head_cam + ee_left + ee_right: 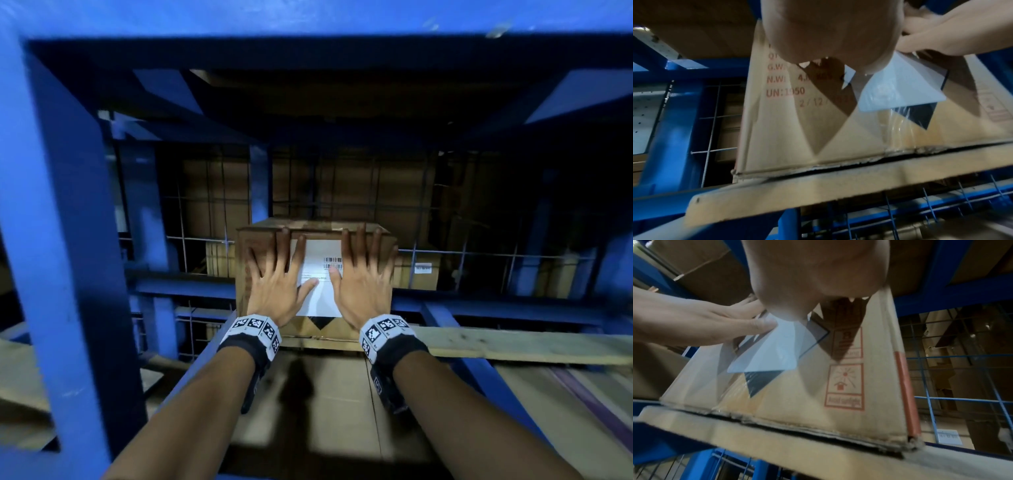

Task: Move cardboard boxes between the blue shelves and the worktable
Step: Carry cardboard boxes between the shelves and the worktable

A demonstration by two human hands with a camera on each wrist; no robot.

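Observation:
A brown cardboard box [317,233] with a white barcode label [320,274] stands on a wooden board [513,346] inside the blue shelf [61,240]. My left hand [277,274] lies flat on the box's near face, fingers spread and straight. Beside it my right hand [363,274] presses the same face, its fingertips at the top edge. In the left wrist view the box [789,129] shows red print and the label [900,91]. In the right wrist view the box [838,386] shows red handling symbols, with the left hand [705,324] on its face.
More cardboard boxes [342,185] stand behind a wire mesh [205,236] at the back. A blue upright [260,181] rises just behind the box. Below the board lie flat cardboard sheets [308,394]. A blue beam [308,51] crosses overhead.

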